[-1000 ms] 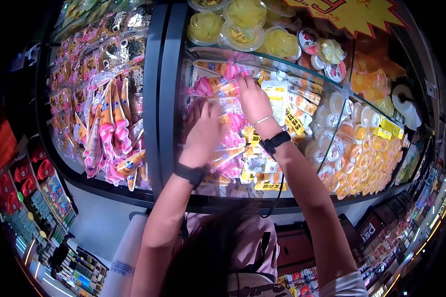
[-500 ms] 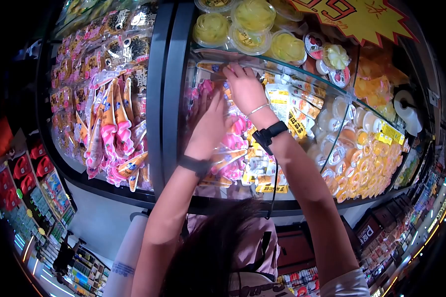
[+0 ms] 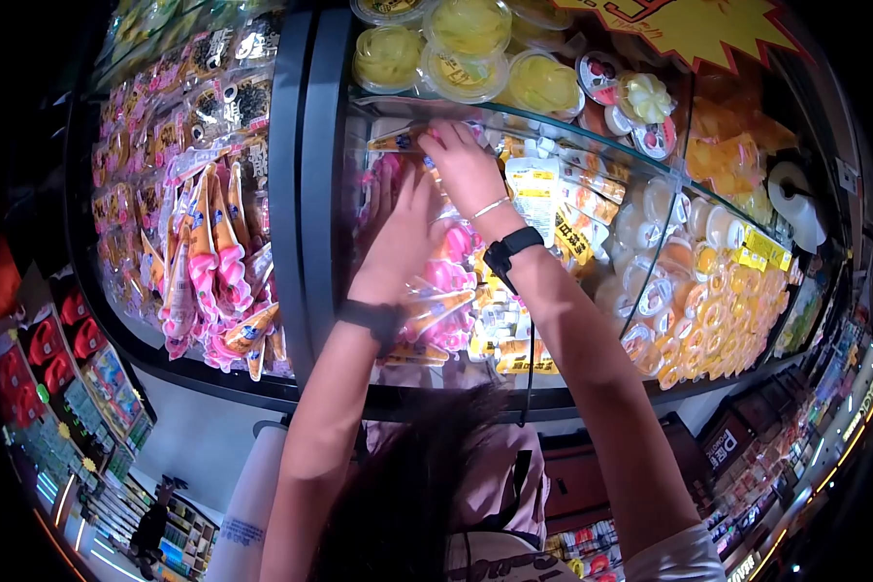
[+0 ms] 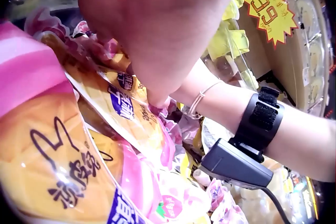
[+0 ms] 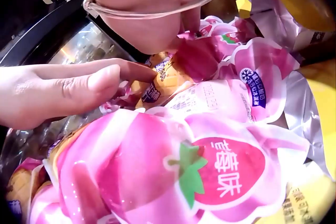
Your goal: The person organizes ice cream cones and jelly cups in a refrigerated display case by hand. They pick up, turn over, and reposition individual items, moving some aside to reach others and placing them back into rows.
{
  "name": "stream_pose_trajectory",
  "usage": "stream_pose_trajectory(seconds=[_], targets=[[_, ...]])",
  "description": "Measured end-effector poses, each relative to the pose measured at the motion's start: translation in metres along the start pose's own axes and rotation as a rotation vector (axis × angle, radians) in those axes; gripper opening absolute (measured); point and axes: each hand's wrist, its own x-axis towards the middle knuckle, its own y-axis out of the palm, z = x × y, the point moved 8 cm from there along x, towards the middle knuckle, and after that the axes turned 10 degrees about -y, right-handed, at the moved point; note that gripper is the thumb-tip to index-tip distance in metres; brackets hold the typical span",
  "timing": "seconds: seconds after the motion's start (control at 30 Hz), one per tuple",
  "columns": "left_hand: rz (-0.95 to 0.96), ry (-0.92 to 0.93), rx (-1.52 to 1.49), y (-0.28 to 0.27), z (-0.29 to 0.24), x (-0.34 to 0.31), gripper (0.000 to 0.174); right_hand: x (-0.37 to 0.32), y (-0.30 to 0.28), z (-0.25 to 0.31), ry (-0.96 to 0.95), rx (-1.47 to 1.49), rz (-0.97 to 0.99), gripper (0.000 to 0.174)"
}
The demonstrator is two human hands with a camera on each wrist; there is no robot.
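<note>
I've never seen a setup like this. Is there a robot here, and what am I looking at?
No robot: a person's left hand and right hand reach into a display case. The wide picture comes from a camera worn on the head, looking down. The close-ups come from cameras on the wrists, like this black camera on the right one. Inside lie pink and orange cone-shaped packs, with yellow packs beside them and round tubs further right. Both hands are among the cone-shaped packs; the left hand's fingers look fairly straight. Whether the right hand grips one is unclear.
</note>
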Motion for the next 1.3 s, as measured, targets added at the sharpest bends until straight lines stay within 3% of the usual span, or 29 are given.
stream_pose_trajectory(seconds=[0.13,0.33,0.43,0.63,0.73,0.87,0.97,1.3], targets=[[-0.009,0.026,0.048,0.001,-0.001,0.000,0.072,-0.001,-0.006,0.002,-0.033,-0.052,-0.054,0.032],[-0.013,0.058,0.029,0.004,0.001,0.003,0.072,-0.002,0.005,0.000,0.104,-0.143,0.073,0.029],[-0.036,0.053,0.055,0.002,-0.004,0.001,0.071,0.000,-0.001,0.004,-0.015,-0.115,-0.017,0.029],[0.196,-0.115,-0.322,0.002,0.004,0.003,0.068,-0.004,0.000,-0.003,0.019,-0.062,0.011,0.027],[-0.142,0.007,0.026,-0.019,-0.005,0.003,0.067,-0.005,-0.001,-0.005,0.059,0.034,0.015,0.028],[-0.198,-0.018,0.079,0.008,0.022,0.024,0.082,-0.004,0.002,-0.007,0.118,0.132,0.078,0.036],[-0.105,-0.084,0.138,0.017,0.029,0.030,0.090,-0.004,0.006,-0.013,0.166,0.271,0.131,0.045],[-0.034,-0.095,0.079,0.024,0.031,0.033,0.106,-0.015,0.015,-0.015,0.147,0.297,0.059,0.051]])
